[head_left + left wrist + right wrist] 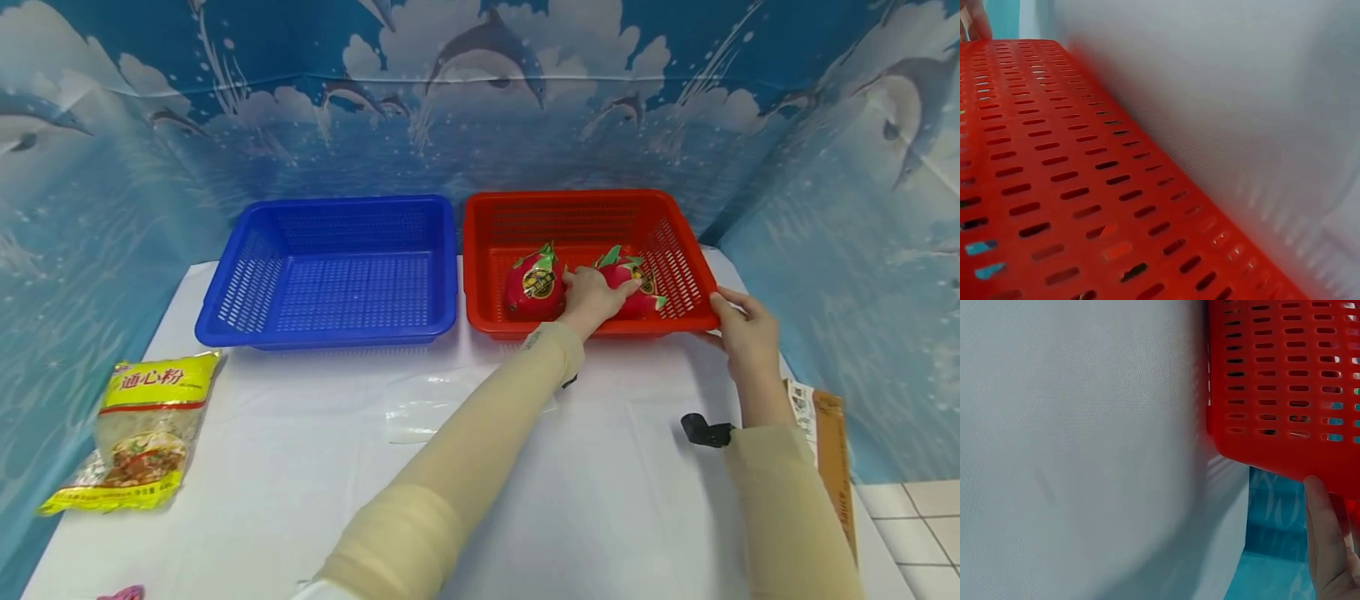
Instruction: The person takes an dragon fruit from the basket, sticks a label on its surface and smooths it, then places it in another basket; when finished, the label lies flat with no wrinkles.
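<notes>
Two dragon fruits lie in a red basket (480,275): the left dragon fruit (525,292) and the right dragon fruit (651,279), each with a dark, gold-lettered label. Reaching in over the front rim, my left hand (594,296) lies between them, fingers toward the left fruit and thumb spread over the right one. My right hand (750,329) grips the basket's front right corner at the rim. In the left wrist view the slotted basket wall (1041,131) hides the left hand. In the right wrist view, fingers (1324,531) touch the basket's outside.
A blue basket (330,342) stands left of the red one. A yellow pasta bag (142,429) lies at the table's left. Clear plastic (420,412) lies in front of the baskets. A brown box (831,450) stands along the right edge, partly behind my right arm.
</notes>
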`<state>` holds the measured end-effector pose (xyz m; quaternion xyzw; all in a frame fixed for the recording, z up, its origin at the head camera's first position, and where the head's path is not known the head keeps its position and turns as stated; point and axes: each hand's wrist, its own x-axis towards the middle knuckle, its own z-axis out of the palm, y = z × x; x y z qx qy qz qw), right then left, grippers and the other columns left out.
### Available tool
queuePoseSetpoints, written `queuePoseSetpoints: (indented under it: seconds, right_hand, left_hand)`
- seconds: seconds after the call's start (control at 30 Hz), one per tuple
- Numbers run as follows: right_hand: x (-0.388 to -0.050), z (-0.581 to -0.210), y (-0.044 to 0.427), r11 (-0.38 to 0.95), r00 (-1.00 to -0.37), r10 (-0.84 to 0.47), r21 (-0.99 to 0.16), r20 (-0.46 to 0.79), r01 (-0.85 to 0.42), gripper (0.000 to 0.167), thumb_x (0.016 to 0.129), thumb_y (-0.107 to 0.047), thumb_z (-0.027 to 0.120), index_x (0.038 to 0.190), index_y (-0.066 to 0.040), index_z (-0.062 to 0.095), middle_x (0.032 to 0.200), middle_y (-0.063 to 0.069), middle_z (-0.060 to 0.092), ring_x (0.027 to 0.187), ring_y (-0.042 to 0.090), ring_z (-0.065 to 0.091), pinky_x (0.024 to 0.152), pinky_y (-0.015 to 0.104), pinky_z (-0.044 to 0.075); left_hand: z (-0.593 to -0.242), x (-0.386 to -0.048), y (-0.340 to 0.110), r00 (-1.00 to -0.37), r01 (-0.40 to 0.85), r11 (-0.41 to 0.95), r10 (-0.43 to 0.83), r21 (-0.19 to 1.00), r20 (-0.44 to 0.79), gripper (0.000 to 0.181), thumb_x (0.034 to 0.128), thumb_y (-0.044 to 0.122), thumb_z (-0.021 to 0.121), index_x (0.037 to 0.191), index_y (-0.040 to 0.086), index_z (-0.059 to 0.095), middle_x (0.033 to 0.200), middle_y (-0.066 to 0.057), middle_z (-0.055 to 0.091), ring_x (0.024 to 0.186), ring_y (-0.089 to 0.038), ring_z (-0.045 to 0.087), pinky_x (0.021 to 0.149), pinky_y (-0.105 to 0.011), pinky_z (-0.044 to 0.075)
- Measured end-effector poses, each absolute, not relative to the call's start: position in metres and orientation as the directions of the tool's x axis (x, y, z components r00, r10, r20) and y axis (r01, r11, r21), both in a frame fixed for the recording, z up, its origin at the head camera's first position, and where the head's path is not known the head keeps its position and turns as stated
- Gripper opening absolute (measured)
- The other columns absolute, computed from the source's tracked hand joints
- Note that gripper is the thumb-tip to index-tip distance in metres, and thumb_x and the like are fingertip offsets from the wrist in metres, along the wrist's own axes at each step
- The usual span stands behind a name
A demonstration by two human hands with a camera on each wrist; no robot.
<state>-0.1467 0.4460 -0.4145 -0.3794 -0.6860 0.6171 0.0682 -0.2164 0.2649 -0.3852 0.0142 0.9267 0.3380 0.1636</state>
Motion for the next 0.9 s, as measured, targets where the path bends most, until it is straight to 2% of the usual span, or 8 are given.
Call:
queuePoseSetpoints:
  seconds: [0.07, 0.23, 0.47, 0.63, 0.77, 0.9]
  right_hand:
    - [-0.147, -0.414, 0.445, -0.043, -0.702, 0.605, -0.896, -0.376, 0.443, 0.061, 0.093, -0.049, 0.059, 0.148, -0.029, 0.044, 0.158, 0.007, 0.034, 0.115, 0.017, 0.052, 0.056, 0.012, 0.053]
    - [-0.146, -0.414, 0.448, -0.036, -0.703, 0.597, -0.889, -0.386, 0.457, 0.062, 0.093, -0.052, 0.058, 0.149, -0.031, 0.042, 0.159, 0.006, 0.034, 0.115, 0.017, 0.051, 0.056, 0.011, 0.053]
    - [-0.147, -0.417, 0.447, -0.046, -0.704, 0.605, -0.899, -0.372, 0.435, 0.059, 0.094, -0.048, 0.059, 0.147, -0.028, 0.046, 0.149, 0.007, 0.04, 0.108, 0.015, 0.054, 0.056, 0.013, 0.053]
    - [-0.147, -0.418, 0.446, -0.052, -0.703, 0.597, -0.894, -0.386, 0.446, 0.061, 0.092, -0.051, 0.059, 0.148, -0.03, 0.044, 0.156, 0.006, 0.036, 0.113, 0.016, 0.052, 0.055, 0.011, 0.053]
    - [-0.148, -0.418, 0.445, -0.028, -0.7, 0.601, -0.886, -0.385, 0.464, 0.062, 0.092, -0.053, 0.057, 0.149, -0.032, 0.043, 0.159, 0.005, 0.034, 0.116, 0.017, 0.051, 0.055, 0.011, 0.052]
    - [-0.148, -0.417, 0.446, -0.045, -0.706, 0.591, -0.889, -0.392, 0.456, 0.063, 0.092, -0.053, 0.058, 0.149, -0.031, 0.042, 0.156, 0.006, 0.036, 0.116, 0.016, 0.051, 0.056, 0.011, 0.052]
  left_hand:
    - [-0.384, -0.217, 0.264, -0.942, -0.057, 0.81, 0.151, 0.583, -0.301, 0.09, 0.0893, 0.067, 0.054, 0.151, 0.005, 0.034, 0.154, -0.01, 0.037, 0.133, -0.02, 0.048, 0.101, -0.029, 0.051]
    - [-0.382, -0.218, 0.258, -0.935, 0.006, 0.866, 0.182, 0.499, -0.306, 0.084, 0.0896, 0.071, 0.048, 0.147, 0.01, 0.045, 0.146, -0.006, 0.049, 0.125, -0.019, 0.053, 0.098, -0.029, 0.052]
    - [-0.387, -0.222, 0.255, -0.93, 0.01, 0.842, 0.206, 0.54, -0.304, 0.067, 0.0977, 0.062, 0.042, 0.131, 0.007, 0.061, 0.132, -0.003, 0.06, 0.12, -0.019, 0.05, 0.101, -0.027, 0.045]
    - [-0.391, -0.225, 0.25, -0.921, 0.025, 0.849, 0.225, 0.527, -0.318, 0.062, 0.1006, 0.06, 0.035, 0.118, 0.013, 0.07, 0.127, 0.0, 0.066, 0.119, -0.018, 0.057, 0.103, -0.028, 0.044]
    - [-0.393, -0.223, 0.244, -0.92, 0.063, 0.837, 0.259, 0.544, -0.293, 0.058, 0.1009, 0.059, 0.036, 0.11, 0.015, 0.072, 0.119, 0.001, 0.069, 0.11, -0.016, 0.063, 0.096, -0.027, 0.05]
    - [-0.392, -0.218, 0.239, -0.931, 0.148, 0.834, 0.299, 0.532, -0.208, 0.055, 0.0996, 0.055, 0.045, 0.122, 0.01, 0.066, 0.117, -0.001, 0.069, 0.104, -0.016, 0.066, 0.091, -0.027, 0.054]
